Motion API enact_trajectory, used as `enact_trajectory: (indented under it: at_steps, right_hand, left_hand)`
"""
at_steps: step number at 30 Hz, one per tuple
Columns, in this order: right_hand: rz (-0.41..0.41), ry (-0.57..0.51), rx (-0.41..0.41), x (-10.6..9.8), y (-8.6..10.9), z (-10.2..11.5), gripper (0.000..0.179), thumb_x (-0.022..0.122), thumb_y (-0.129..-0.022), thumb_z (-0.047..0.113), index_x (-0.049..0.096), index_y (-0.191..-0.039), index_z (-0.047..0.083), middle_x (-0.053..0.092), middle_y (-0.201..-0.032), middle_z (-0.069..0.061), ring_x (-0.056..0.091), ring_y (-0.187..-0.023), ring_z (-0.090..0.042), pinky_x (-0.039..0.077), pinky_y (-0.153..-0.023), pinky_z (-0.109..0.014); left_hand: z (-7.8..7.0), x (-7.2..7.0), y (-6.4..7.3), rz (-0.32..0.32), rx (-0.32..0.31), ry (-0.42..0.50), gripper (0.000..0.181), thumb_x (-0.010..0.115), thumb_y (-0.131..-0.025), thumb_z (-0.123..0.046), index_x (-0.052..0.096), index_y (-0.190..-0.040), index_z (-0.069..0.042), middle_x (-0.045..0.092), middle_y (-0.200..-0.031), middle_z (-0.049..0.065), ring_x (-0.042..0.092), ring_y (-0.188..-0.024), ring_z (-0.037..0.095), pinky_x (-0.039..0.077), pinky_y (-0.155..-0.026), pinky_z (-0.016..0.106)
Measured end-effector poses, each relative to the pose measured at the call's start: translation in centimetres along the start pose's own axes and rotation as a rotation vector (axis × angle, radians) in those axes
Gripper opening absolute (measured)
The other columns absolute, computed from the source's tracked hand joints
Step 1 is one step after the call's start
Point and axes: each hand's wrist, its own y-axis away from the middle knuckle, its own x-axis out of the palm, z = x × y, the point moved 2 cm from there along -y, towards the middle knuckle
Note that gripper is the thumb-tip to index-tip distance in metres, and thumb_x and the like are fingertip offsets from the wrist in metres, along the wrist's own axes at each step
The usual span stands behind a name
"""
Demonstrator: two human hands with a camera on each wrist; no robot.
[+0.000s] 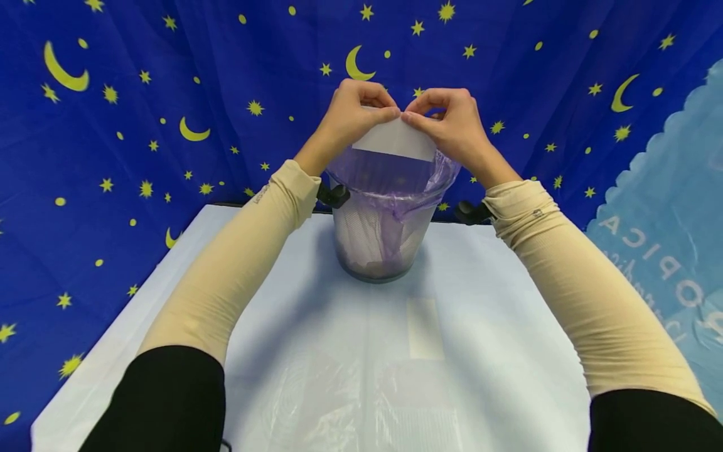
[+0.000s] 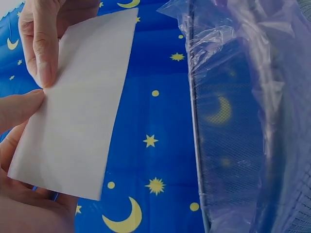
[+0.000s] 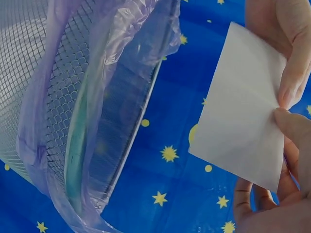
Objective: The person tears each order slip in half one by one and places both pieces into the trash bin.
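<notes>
Presumably light and thin, the white paper is held up near the mouth of the purple-lined bin, apart from its rim; it should bend readily and crease or tear if pulled (an edge pinch suits it). The left hand and right hand pinch its top edge, thumb tips meeting. Several fingertips are hidden; the bin's contents and a pale rectangle on the desk are indistinct.

L hand + R hand pinch white paper; bin (prob. mesh) w/ purple bag nearby.
</notes>
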Motion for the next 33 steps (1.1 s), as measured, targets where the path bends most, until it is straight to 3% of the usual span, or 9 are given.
enact_trajectory:
  at_steps: [12,21,26,33]
  right_hand:
    - [-0.014,-0.01,0.019,0.3,0.1,-1.1,0.029,0.08,-0.095,0.038,0.082,-0.102,0.01,0.076,-0.1,0.006,0.067,-0.101,-0.008,0.054,-0.082,-0.021]
    - [-0.108,0.026,-0.088,0.1,0.5,-0.8,0.026,0.082,-0.093,0.035,0.085,-0.098,0.01,0.079,-0.101,-0.002,0.063,-0.099,-0.015,0.052,-0.079,-0.02]
    - [-0.128,0.048,-0.106,0.0,0.7,-0.6,0.027,0.081,-0.094,0.035,0.085,-0.097,0.009,0.08,-0.101,-0.006,0.061,-0.098,-0.013,0.05,-0.083,-0.02]
    - [-0.14,0.044,-0.104,-0.3,1.2,-0.5,0.026,0.081,-0.095,0.033,0.085,-0.098,0.008,0.08,-0.101,-0.006,0.061,-0.098,-0.013,0.05,-0.084,-0.021]
  left_hand:
    - [1.0,0.8,-0.3,0.007,-0.071,0.031,0.011,0.078,-0.097,-0.013,0.08,-0.095,-0.003,0.073,-0.087,0.0,0.062,-0.085,0.015,0.047,-0.079,0.027]
    - [0.9,1.0,-0.1,-0.007,-0.092,0.14,0.011,0.076,-0.097,-0.011,0.079,-0.093,-0.001,0.075,-0.093,0.006,0.063,-0.086,0.016,0.047,-0.077,0.028]
    - [0.8,1.2,0.0,-0.005,-0.089,0.18,0.012,0.075,-0.097,-0.01,0.079,-0.094,0.001,0.073,-0.088,0.002,0.06,-0.083,0.016,0.046,-0.076,0.028]
    - [0.9,1.6,0.0,-0.003,-0.147,0.144,0.013,0.075,-0.098,-0.011,0.079,-0.095,0.002,0.07,-0.083,-0.001,0.058,-0.078,0.015,0.045,-0.068,0.027]
